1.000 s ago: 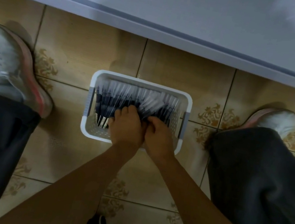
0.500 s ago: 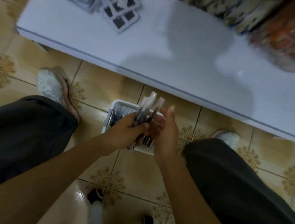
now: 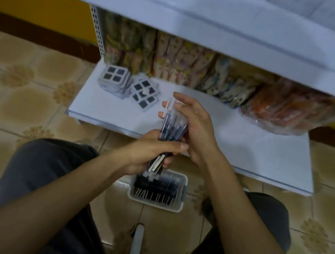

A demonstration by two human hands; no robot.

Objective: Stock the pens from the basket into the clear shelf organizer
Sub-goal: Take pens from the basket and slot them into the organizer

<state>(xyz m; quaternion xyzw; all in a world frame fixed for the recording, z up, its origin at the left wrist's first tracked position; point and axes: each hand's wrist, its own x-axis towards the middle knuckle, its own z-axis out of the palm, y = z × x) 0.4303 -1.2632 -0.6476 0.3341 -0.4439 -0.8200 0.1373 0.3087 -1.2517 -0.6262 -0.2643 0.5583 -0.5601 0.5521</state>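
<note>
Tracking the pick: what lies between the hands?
A bundle of pens, gripped by the left hand and cupped by the right hand, in the head view.

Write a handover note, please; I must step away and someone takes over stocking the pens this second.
Left hand: grips the lower end of a bundle of pens.
Right hand: fingers curled round the bundle's upper part.
Basket: on the floor between the knees, with many remaining pens inside.
Done: one bundle is out of the basket, held over the lower shelf edge.
Left: the clear organizer is not in view; find it, load this bundle, then the rest.
</note>
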